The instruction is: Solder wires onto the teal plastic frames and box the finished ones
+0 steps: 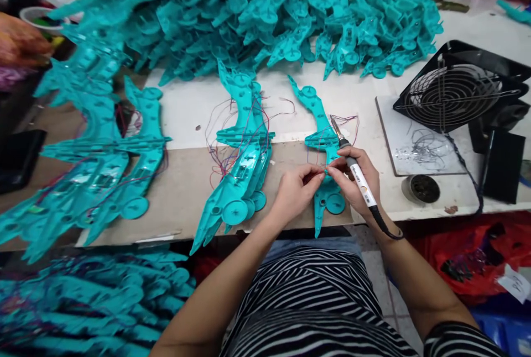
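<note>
My right hand point(359, 180) is closed around a white and grey soldering iron point(362, 183), its metal tip pointing up and away from me, its cord trailing over my wrist. The thumb and forefinger of that hand also meet the fingertips of my left hand point(301, 188). My left hand is pinched on thin wires, mostly hidden by the fingers. Both hands are over a turquoise plastic part point(327, 141) with pointed ends and a round disc, lying lengthwise at the table's front edge. Thin red and blue wires point(346, 120) run from it.
A stack of wired turquoise parts point(243, 163) lies left of my hands, with more farther left point(141, 163). A large heap point(249, 14) fills the back. To the right are a black fan point(456, 89), a white board point(418, 150) with wire scraps and a small round tin point(421, 188).
</note>
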`<action>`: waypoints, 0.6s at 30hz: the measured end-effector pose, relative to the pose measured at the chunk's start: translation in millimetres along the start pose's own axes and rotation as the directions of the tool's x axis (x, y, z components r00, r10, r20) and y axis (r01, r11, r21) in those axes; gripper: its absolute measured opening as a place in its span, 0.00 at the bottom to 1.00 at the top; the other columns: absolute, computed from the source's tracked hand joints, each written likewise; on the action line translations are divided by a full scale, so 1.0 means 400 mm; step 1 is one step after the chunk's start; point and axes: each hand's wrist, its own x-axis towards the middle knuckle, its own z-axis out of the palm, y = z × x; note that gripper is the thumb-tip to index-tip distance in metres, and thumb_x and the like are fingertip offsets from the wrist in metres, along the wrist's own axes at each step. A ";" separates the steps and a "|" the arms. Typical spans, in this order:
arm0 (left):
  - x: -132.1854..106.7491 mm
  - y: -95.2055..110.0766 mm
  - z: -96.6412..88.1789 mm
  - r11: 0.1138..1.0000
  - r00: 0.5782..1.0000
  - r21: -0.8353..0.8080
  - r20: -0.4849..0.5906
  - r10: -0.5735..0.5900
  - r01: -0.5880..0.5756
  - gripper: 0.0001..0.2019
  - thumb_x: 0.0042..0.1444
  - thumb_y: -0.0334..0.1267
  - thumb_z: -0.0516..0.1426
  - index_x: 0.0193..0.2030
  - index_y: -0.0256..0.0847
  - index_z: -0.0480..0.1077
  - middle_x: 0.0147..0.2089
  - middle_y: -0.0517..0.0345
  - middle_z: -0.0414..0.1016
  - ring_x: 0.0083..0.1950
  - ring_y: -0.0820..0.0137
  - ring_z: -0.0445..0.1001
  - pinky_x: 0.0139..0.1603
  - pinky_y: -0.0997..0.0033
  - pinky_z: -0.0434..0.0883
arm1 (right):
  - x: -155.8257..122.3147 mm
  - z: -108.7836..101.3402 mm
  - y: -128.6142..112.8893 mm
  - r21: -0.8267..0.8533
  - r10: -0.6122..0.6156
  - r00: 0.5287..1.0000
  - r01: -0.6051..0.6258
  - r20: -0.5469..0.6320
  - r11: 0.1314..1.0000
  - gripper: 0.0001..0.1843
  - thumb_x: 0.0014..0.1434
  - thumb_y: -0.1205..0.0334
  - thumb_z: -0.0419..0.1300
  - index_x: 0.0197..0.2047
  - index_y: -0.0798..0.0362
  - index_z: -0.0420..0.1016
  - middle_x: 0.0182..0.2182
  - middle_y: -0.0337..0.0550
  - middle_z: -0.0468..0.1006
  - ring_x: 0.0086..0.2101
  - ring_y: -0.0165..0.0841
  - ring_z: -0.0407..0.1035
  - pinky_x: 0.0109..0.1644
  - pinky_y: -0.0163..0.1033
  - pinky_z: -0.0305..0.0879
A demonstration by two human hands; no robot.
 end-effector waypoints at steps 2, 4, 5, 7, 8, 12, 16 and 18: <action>0.009 0.003 0.003 1.000 1.000 0.017 0.011 -0.007 0.007 0.07 0.56 0.35 0.58 0.34 0.36 0.77 0.31 0.57 0.78 0.31 0.73 0.70 0.34 0.73 0.67 | -0.004 -0.002 0.003 -0.042 -0.015 1.000 0.014 -0.018 0.999 0.17 0.55 0.62 0.66 0.47 0.47 0.69 0.31 0.34 0.79 0.32 0.30 0.76 0.37 0.37 0.73; 0.022 0.002 0.004 0.999 0.999 -0.006 0.016 -0.042 0.042 0.07 0.55 0.36 0.59 0.34 0.36 0.78 0.30 0.58 0.77 0.30 0.74 0.69 0.33 0.74 0.66 | -0.007 -0.013 0.007 -0.085 -0.033 0.998 0.027 -0.062 0.996 0.15 0.57 0.60 0.66 0.47 0.48 0.71 0.31 0.34 0.79 0.31 0.30 0.76 0.36 0.36 0.73; 0.030 0.001 0.005 0.998 0.998 -0.019 0.007 -0.066 0.066 0.07 0.54 0.37 0.60 0.34 0.36 0.78 0.29 0.58 0.76 0.30 0.74 0.68 0.32 0.74 0.66 | -0.010 -0.022 0.010 -0.107 -0.052 0.994 0.041 -0.097 0.993 0.13 0.59 0.58 0.64 0.47 0.48 0.72 0.31 0.35 0.79 0.30 0.29 0.75 0.35 0.36 0.73; 0.046 -0.003 0.006 0.992 0.993 -0.036 -0.025 -0.118 0.117 0.07 0.52 0.38 0.62 0.33 0.36 0.78 0.28 0.59 0.76 0.29 0.75 0.67 0.31 0.74 0.65 | -0.022 -0.049 0.013 -0.157 -0.123 0.976 0.095 -0.178 0.983 0.13 0.64 0.53 0.60 0.50 0.49 0.74 0.31 0.37 0.79 0.30 0.30 0.74 0.35 0.37 0.73; 0.055 -0.005 0.007 0.990 0.989 -0.039 -0.045 -0.139 0.137 0.06 0.51 0.38 0.63 0.32 0.36 0.78 0.28 0.59 0.75 0.28 0.75 0.66 0.31 0.74 0.64 | -0.032 -0.066 0.014 -0.191 -0.169 0.964 0.129 -0.207 0.973 0.16 0.66 0.50 0.57 0.52 0.49 0.75 0.31 0.39 0.79 0.30 0.30 0.74 0.35 0.38 0.73; 0.089 -0.007 0.017 0.987 0.984 -0.032 -0.075 -0.159 0.157 0.04 0.49 0.35 0.64 0.29 0.37 0.77 0.28 0.59 0.75 0.29 0.75 0.66 0.31 0.74 0.64 | -0.088 -0.130 0.008 -0.349 -0.330 0.926 0.253 -0.183 0.902 0.18 0.68 0.51 0.55 0.51 0.52 0.78 0.36 0.46 0.80 0.35 0.34 0.75 0.38 0.42 0.73; 0.111 -0.008 0.029 0.988 0.986 0.000 -0.051 -0.156 0.156 0.03 0.48 0.34 0.63 0.27 0.37 0.76 0.30 0.58 0.76 0.30 0.75 0.67 0.32 0.74 0.64 | -0.131 -0.151 0.000 -0.409 -0.398 0.904 0.308 -0.156 0.859 0.10 0.61 0.70 0.61 0.43 0.51 0.80 0.33 0.42 0.80 0.34 0.34 0.75 0.39 0.40 0.73; 0.118 -0.009 0.034 0.990 0.990 0.028 -0.036 -0.138 0.139 0.04 0.48 0.33 0.63 0.26 0.37 0.75 0.29 0.58 0.75 0.30 0.75 0.67 0.32 0.74 0.65 | -0.136 -0.147 0.000 -0.409 -0.389 0.908 0.299 -0.156 0.862 0.11 0.59 0.74 0.61 0.41 0.51 0.80 0.32 0.41 0.80 0.33 0.33 0.75 0.37 0.40 0.73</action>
